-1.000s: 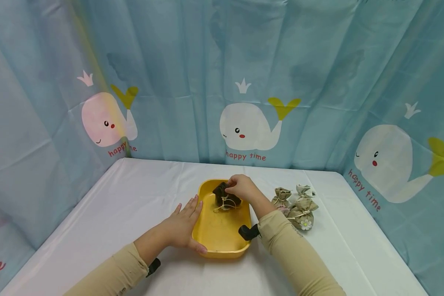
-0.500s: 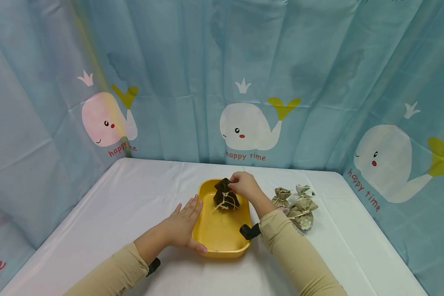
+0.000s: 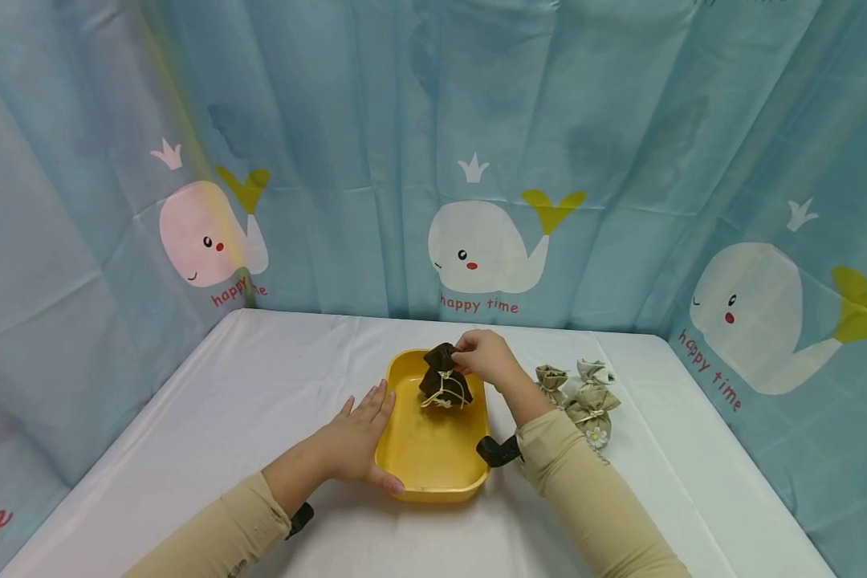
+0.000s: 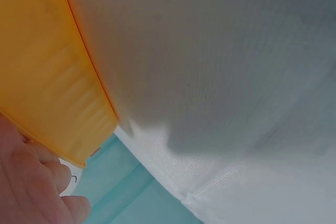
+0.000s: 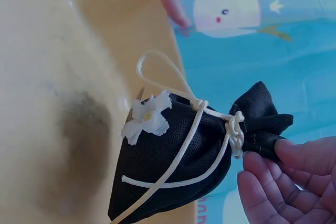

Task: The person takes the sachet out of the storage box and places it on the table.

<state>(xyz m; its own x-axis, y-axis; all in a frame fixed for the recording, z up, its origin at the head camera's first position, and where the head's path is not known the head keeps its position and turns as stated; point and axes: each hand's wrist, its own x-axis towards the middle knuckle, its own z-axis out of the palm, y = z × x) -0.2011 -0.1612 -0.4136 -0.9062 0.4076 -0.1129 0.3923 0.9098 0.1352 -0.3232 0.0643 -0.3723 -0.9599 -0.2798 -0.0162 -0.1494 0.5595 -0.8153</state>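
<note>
A black cloth drawstring pouch, tied with cream cord, is over the far end of a yellow plastic tray. My right hand pinches the gathered neck of the pouch between thumb and fingers. In the right wrist view the pouch carries a white fabric flower, and the right hand grips its top. Against the tray's left rim rests my left hand, fingers spread. The left wrist view shows part of that hand by the tray's outer wall.
To the right of the tray several beige drawstring pouches stand together, partly behind the right forearm. A white cloth covers the table. Blue curtains with whale prints hang behind it and at both sides.
The right hand has moved slightly up and to the right. The black pouch has tipped from leaning over to more upright, its neck raised. The left hand and tray have stayed put.
</note>
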